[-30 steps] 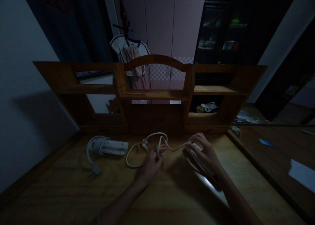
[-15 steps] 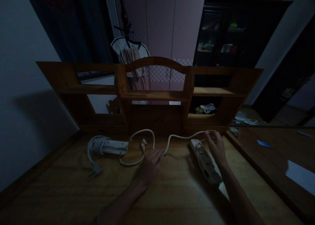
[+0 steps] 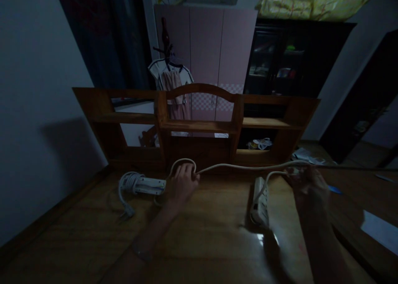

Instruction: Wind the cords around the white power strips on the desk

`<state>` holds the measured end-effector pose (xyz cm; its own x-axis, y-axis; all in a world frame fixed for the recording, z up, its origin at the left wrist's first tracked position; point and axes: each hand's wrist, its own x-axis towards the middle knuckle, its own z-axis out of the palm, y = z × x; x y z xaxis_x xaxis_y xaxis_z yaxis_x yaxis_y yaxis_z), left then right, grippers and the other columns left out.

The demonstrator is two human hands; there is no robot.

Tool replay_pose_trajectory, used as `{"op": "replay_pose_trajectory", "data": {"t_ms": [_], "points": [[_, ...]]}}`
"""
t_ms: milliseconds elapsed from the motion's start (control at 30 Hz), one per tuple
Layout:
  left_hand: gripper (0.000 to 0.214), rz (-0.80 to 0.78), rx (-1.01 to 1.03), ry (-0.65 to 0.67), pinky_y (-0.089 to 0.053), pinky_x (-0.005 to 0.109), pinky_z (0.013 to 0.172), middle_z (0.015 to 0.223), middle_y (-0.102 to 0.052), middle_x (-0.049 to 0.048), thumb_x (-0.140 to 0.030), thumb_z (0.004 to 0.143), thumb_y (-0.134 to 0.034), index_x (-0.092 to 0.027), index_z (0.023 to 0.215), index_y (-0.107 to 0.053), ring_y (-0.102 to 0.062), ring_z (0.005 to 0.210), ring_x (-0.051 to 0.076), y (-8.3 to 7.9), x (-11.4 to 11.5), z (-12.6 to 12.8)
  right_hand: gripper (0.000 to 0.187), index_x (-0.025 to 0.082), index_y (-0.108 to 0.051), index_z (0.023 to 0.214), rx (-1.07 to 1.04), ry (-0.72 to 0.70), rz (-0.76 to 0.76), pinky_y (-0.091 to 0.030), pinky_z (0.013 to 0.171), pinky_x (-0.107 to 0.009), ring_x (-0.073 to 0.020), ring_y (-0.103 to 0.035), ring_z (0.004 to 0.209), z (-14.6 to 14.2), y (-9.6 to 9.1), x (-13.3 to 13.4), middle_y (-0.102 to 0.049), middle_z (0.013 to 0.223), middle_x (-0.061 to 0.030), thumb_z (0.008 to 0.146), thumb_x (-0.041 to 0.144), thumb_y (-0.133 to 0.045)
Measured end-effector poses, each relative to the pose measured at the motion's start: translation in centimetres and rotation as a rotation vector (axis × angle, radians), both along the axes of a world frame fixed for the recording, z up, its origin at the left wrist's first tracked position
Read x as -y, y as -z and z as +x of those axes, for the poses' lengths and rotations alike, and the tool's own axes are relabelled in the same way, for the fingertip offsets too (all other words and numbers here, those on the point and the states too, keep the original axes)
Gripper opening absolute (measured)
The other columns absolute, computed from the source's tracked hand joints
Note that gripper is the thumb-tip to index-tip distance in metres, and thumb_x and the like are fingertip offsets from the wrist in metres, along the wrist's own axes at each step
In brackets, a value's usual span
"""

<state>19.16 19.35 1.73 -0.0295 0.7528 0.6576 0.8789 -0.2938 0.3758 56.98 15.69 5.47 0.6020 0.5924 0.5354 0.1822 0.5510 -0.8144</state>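
A white power strip (image 3: 260,199) lies on the wooden desk (image 3: 205,238) right of centre. Its white cord (image 3: 242,167) runs up from the strip, bends at my right hand (image 3: 311,188), then stretches left across the desk to my left hand (image 3: 183,184). My right hand is closed on the cord bend, lifted a little above the desk. My left hand grips the cord near a small loop at its far end. Just left of that hand lies a second white power strip (image 3: 146,185) with its cord bundled and its plug (image 3: 129,212) trailing forward.
A wooden shelf unit (image 3: 199,124) stands along the back of the desk, with small items in its right cubby (image 3: 260,144). A wall is at the left. To the right a second dark table (image 3: 357,197) holds papers. A wardrobe and hanging clothes are behind.
My right hand has moved right and pulled the cord out nearly straight. My left hand has shifted back toward the shelf with the cord end. The power strip has turned more upright on the desk.
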Motion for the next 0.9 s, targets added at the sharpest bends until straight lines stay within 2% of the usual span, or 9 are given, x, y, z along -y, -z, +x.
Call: {"op": "replay_pose_trajectory", "data": {"t_ms": [67, 133, 200, 333, 500, 600, 700, 800, 900], "points": [[0.047, -0.111, 0.098, -0.022, -0.042, 0.037, 0.08, 0.108, -0.062, 0.0138, -0.034, 0.083, -0.053, -0.021, 0.127, -0.049, -0.06, 0.094, 0.029, -1.1, -0.7, 0.3, 0.022, 0.023, -0.061, 0.09, -0.234, -0.124, 0.032, -0.051, 0.079, -0.041, -0.0206, -0.061, 0.091, 0.5, -1.1, 0.9, -0.06, 0.101, -0.0066, 0.08, 0.043, -0.057], [0.055, -0.247, 0.249, 0.048, -0.041, 0.039, 0.08, 0.097, -0.066, 0.0158, -0.043, 0.087, -0.046, -0.018, 0.135, -0.042, -0.063, 0.088, 0.03, -1.8, -1.8, 0.9, 0.014, 0.025, -0.063, 0.088, -0.453, -0.228, 0.058, -0.052, 0.081, -0.042, -0.0201, -0.061, 0.091, 0.7, -2.0, 1.9, -0.061, 0.099, -0.0032, 0.078, 0.036, -0.063], [0.058, -0.309, 0.368, 0.17, -0.041, 0.04, 0.083, 0.093, -0.067, 0.0167, -0.051, 0.086, -0.044, -0.015, 0.132, -0.045, -0.063, 0.092, 0.031, -2.3, -2.9, 1.7, 0.007, 0.026, -0.064, 0.084, -0.542, -0.274, 0.063, -0.052, 0.082, -0.044, -0.0187, -0.061, 0.088, 0.9, -2.7, 2.9, -0.062, 0.093, -0.0008, 0.077, 0.03, -0.064], [0.051, -0.253, 0.436, 0.346, -0.039, 0.037, 0.093, 0.119, -0.061, 0.0136, -0.054, 0.09, -0.036, -0.018, 0.121, -0.055, -0.055, 0.113, 0.027, -4.2, -4.2, 3.6, 0.007, 0.025, -0.064, 0.077, -0.574, -0.36, 0.064, -0.05, 0.087, -0.042, -0.0138, -0.059, 0.077, 1.5, -3.1, 4.2, -0.06, 0.081, 0.0013, 0.082, 0.028, -0.06], [0.043, -0.132, 0.474, 0.535, -0.038, 0.033, 0.097, 0.118, -0.062, 0.0048, -0.05, 0.092, -0.035, -0.022, 0.115, -0.059, -0.055, 0.11, 0.021, -9.6, -3.3, 5.1, 0.008, 0.026, -0.064, 0.081, -0.601, -0.41, 0.091, -0.05, 0.089, -0.046, -0.0125, -0.058, 0.071, 2.5, -1.8, 4.5, -0.057, 0.074, 0.0047, 0.082, 0.034, -0.062], [0.044, -0.018, 0.533, 0.751, -0.039, 0.036, 0.096, 0.109, -0.065, 0.0052, -0.051, 0.089, -0.043, -0.018, 0.109, -0.062, -0.058, 0.105, 0.022, -13.5, -2.5, 5.7, 0.012, 0.028, -0.065, 0.084, -0.575, -0.394, 0.095, -0.049, 0.091, -0.046, -0.0167, -0.062, 0.09, 2.6, -0.3, 4.2, -0.062, 0.084, 0.0029, 0.082, 0.04, -0.061], [0.049, -0.024, 0.685, 1.045, -0.045, 0.038, 0.09, 0.098, -0.068, 0.0084, -0.052, 0.09, -0.039, -0.011, 0.101, -0.064, -0.062, 0.099, 0.023, -16.1, -1.8, 6.2, 0.015, 0.025, -0.065, 0.085, -0.413, -0.386, 0.066, -0.046, 0.096, -0.045, -0.0196, -0.06, 0.102, 1.7, 1.4, 3.9, -0.065, 0.094, -0.0008, 0.081, 0.039, -0.062], [0.048, -0.114, 0.811, 1.184, -0.049, 0.038, 0.083, 0.091, -0.069, 0.0097, -0.05, 0.089, -0.042, -0.01, 0.094, -0.066, -0.064, 0.094, 0.024, -16.5, -1.5, 6.1, 0.02, 0.022, -0.066, 0.088, -0.207, -0.356, -0.01, -0.042, 0.1, -0.047, -0.0236, -0.056, 0.111, 0.0, 2.7, 3.9, -0.065, 0.102, -0.0045, 0.081, 0.04, -0.061], [0.034, -0.214, 0.838, 1.128, -0.051, 0.035, 0.078, 0.089, -0.069, 0.0093, -0.042, 0.084, -0.055, -0.011, 0.087, -0.068, -0.065, 0.091, 0.024, -14.5, -2.0, 5.4, 0.025, 0.023, -0.065, 0.096, 0.011, -0.293, -0.125, -0.035, 0.105, -0.047, -0.0252, -0.051, 0.119, -1.7, 3.3, 4.5, -0.062, 0.115, -0.0057, 0.084, 0.042, -0.058]]}}
